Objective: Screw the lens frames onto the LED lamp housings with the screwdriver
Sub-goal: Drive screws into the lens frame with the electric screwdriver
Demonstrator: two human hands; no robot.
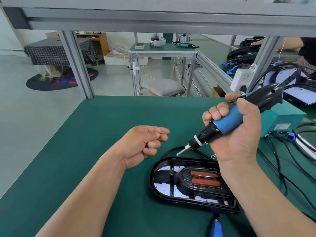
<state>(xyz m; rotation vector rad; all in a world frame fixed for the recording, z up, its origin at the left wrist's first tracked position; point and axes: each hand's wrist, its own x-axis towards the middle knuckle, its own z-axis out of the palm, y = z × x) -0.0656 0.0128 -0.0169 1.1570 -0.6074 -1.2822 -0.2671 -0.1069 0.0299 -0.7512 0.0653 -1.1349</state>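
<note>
A black oval LED lamp housing point(172, 187) lies on the green mat, with a black lens frame holding two orange lenses point(204, 179) set into it. My right hand point(239, 134) grips a blue and black electric screwdriver point(227, 120), its bit pointing down-left and hanging just above the housing's far edge. My left hand point(145, 146) hovers to the left of the housing, palm up, fingers loosely curled and holding nothing. A few small screws point(213, 156) lie by the housing, partly hidden behind my right wrist.
A teal power box point(280, 120) with black cables point(280, 165) stands to the right. A blue connector point(216, 228) lies in front of the housing. More lamp housings point(299, 94) sit at the far right, where another person's arm point(290, 44) shows. The green mat point(102, 134) stretches left.
</note>
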